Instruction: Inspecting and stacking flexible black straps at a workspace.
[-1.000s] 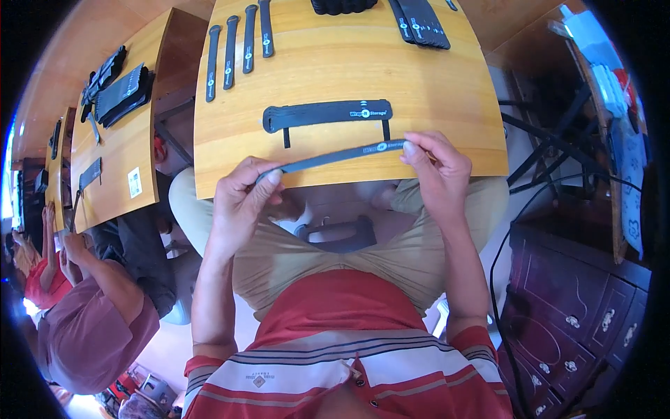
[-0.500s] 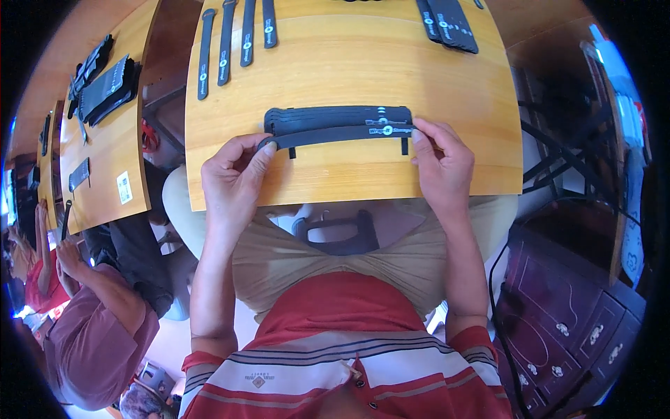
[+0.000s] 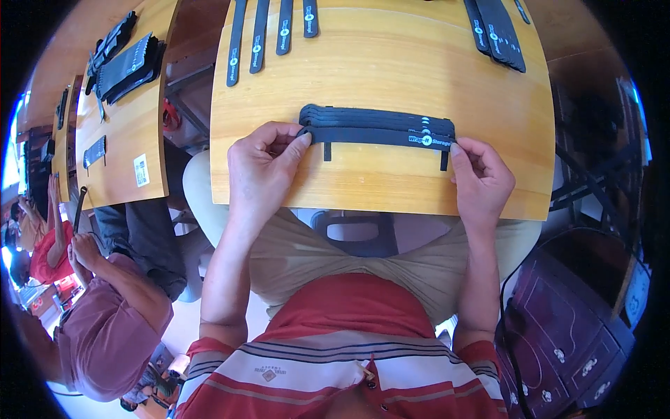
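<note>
A black strap with light printing near its right end lies along the near side of a fanned row of like straps on the wooden table. My left hand pinches its rounded left end between thumb and fingers. At the other end, my right hand is closed, thumb and forefinger on the strap's tip. From under the row, two narrow dark strips, a left one and a right one, stick out toward me.
Several single black straps lie spaced out at the table's far left. Overlapping straps lie at its far right. On the left, a neighbouring table carries a pile of black straps, and a co-worker sits there holding one strap.
The strap between my hands has come down from a slight bow to lie flat and straight along the row's near edge. The whole view has shifted, placing the table farther right.
</note>
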Action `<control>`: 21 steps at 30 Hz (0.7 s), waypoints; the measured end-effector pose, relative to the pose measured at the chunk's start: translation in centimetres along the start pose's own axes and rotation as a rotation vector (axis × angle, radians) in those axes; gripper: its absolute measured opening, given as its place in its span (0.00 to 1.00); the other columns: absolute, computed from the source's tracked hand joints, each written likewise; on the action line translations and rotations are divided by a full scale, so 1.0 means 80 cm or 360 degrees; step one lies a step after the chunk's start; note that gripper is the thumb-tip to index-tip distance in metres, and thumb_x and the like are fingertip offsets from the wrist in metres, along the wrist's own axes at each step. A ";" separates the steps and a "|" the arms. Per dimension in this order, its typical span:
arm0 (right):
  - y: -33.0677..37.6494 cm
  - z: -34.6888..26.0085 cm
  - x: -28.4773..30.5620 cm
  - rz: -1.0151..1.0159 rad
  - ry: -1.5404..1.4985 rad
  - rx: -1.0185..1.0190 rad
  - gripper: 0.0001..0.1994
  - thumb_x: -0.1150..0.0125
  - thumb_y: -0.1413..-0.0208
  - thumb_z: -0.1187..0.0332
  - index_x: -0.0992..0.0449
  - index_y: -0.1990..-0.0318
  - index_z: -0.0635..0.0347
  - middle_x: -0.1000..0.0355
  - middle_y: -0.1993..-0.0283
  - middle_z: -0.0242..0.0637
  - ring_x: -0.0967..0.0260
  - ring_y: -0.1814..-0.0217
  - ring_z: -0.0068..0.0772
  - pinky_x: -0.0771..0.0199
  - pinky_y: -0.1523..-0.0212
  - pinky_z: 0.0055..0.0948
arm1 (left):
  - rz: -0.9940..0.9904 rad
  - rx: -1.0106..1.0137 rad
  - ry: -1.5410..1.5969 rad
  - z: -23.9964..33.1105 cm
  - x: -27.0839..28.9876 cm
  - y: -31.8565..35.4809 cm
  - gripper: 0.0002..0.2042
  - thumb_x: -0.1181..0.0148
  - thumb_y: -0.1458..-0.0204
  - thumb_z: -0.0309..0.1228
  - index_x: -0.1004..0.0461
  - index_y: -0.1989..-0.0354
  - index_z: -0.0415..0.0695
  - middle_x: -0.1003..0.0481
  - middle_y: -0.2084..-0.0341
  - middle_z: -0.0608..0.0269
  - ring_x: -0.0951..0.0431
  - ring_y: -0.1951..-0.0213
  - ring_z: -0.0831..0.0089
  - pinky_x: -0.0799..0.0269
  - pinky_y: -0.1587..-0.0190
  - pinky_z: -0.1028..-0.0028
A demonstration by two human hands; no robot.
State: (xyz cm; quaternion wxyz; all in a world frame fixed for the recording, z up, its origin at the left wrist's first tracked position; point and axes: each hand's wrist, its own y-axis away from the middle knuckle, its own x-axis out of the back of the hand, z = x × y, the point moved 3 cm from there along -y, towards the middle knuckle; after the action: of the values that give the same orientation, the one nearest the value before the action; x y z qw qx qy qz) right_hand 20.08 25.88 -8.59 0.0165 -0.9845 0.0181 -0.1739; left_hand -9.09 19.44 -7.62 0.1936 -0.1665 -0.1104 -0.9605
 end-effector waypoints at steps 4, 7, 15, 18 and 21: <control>-0.001 0.003 0.000 -0.0016 0.0020 -0.0008 0.05 0.35 0.42 0.76 0.20 0.60 0.67 0.23 0.69 0.28 0.30 0.68 0.14 0.29 0.66 0.17 | -0.0035 0.0082 -0.0069 -0.001 0.001 -0.004 0.07 0.33 0.45 0.24 0.20 0.62 0.32 0.21 0.76 0.67 0.27 0.74 0.85 0.29 0.69 0.82; -0.002 -0.003 0.000 -0.0015 0.0018 -0.0028 0.05 0.35 0.42 0.77 0.20 0.60 0.67 0.23 0.69 0.28 0.30 0.68 0.14 0.29 0.66 0.17 | -0.0053 0.0096 -0.0059 -0.001 0.001 -0.007 0.07 0.33 0.45 0.24 0.20 0.62 0.32 0.21 0.76 0.67 0.27 0.75 0.86 0.30 0.70 0.82; -0.005 0.000 -0.004 0.0024 0.0018 -0.0045 0.04 0.34 0.44 0.78 0.20 0.62 0.67 0.24 0.69 0.28 0.30 0.69 0.14 0.29 0.66 0.17 | -0.0095 0.0212 0.0021 0.006 -0.001 -0.012 0.05 0.34 0.44 0.23 0.19 0.62 0.33 0.23 0.78 0.69 0.31 0.78 0.88 0.36 0.77 0.84; -0.006 0.003 -0.004 0.0051 -0.0062 -0.0051 0.03 0.34 0.44 0.78 0.21 0.63 0.67 0.24 0.70 0.28 0.30 0.69 0.14 0.29 0.67 0.17 | -0.0090 0.0238 0.0032 0.005 -0.001 -0.014 0.05 0.33 0.44 0.23 0.19 0.63 0.33 0.23 0.78 0.69 0.30 0.79 0.87 0.36 0.77 0.85; -0.007 0.000 -0.005 0.0038 -0.0023 0.0000 0.03 0.35 0.44 0.78 0.21 0.64 0.67 0.24 0.70 0.28 0.30 0.69 0.14 0.29 0.68 0.17 | -0.0074 0.0265 0.0037 0.003 -0.001 -0.014 0.05 0.33 0.44 0.23 0.19 0.63 0.34 0.23 0.78 0.69 0.29 0.79 0.87 0.34 0.76 0.85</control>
State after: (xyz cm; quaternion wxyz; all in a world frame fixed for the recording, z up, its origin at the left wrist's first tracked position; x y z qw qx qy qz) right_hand 19.75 26.49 -8.68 0.0188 -0.9854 0.0298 -0.1667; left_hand -9.43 20.56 -7.59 0.1858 -0.1359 -0.1915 -0.9541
